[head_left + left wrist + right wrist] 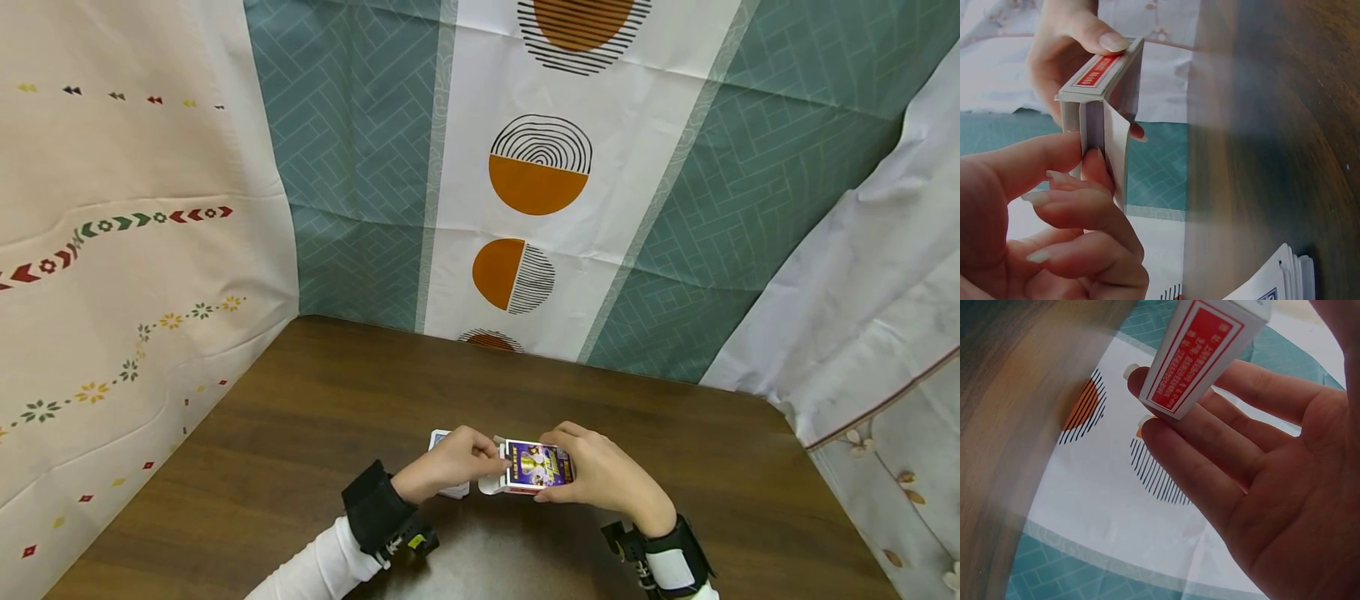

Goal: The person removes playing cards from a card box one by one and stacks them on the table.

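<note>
A playing card box [534, 465], purple and yellow on top with white edges, is held just above the table by my right hand [609, 475]. The right wrist view shows its red-printed narrow side [1192, 359], with the fingers behind it. The box's left end is open, its white flap [1116, 140] folded out. At that end my left hand [459, 458] pinches the edge of the playing cards [1093, 122] inside with thumb and forefinger; its other fingers are curled. A stack of cards [1294, 278] lies on the table beneath my left hand, partly hidden by it.
The brown wooden table [360, 383] extends around both hands. A patterned teal and white cloth [360, 167] hangs along its back edge. Pale cloths hang at the left [135, 333] and right [847, 308] sides.
</note>
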`<move>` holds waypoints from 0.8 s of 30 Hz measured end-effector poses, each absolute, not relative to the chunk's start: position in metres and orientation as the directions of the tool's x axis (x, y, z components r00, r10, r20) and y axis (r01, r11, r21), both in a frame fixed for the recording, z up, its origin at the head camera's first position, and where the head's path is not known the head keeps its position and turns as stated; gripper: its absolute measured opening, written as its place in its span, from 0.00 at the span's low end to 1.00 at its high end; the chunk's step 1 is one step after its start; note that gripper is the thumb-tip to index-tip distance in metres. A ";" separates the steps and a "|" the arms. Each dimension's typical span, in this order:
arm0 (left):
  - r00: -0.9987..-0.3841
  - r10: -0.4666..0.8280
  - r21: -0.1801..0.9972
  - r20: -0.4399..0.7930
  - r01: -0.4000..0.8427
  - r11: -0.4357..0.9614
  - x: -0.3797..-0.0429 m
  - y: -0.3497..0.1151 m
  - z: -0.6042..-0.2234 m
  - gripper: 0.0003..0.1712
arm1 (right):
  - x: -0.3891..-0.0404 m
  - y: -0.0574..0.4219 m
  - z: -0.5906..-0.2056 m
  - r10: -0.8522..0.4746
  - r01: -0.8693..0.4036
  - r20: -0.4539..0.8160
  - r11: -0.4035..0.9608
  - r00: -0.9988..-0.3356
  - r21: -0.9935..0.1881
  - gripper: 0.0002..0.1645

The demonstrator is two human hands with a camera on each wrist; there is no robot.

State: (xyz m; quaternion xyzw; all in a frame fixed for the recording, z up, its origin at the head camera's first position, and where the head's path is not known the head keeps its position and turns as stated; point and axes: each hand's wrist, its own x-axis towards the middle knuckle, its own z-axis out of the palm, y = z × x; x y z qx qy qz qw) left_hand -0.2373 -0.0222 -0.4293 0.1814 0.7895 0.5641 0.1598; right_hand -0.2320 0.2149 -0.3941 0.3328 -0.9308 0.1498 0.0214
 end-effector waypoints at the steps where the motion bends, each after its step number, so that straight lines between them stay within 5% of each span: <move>1: -0.879 0.474 0.952 -0.061 0.092 0.293 -0.238 -0.023 -0.429 0.13 | -0.232 0.215 -0.394 -0.613 -0.625 0.137 0.734 -0.778 -0.265 0.37; 24: -0.834 0.538 0.945 -0.124 0.067 0.321 -0.248 -0.048 -0.421 0.15 | -0.237 0.222 -0.397 -0.586 -0.595 0.123 0.756 -0.801 -0.272 0.37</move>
